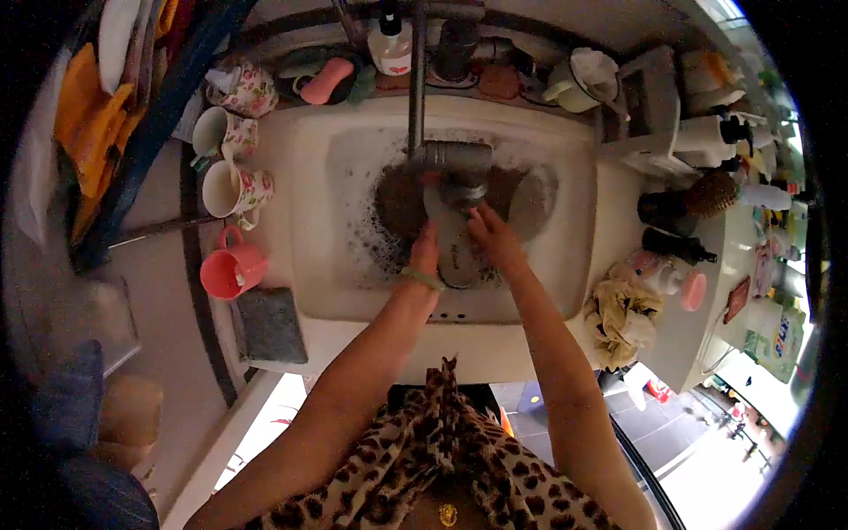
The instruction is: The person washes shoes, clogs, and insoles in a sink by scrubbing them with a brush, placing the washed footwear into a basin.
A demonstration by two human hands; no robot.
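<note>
Head: two hands [425, 251] [497, 238], two insoles [456, 258] [535, 203].

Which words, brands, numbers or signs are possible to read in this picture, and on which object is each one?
No word or number can be read with certainty.
Clear pump bottle behind the sink: a red heart sign, no readable word.
Grey shoe or insole between the hands: small dark lettering, too blurred.
Green pack at far right: large letters turned sideways, too blurred.
</note>
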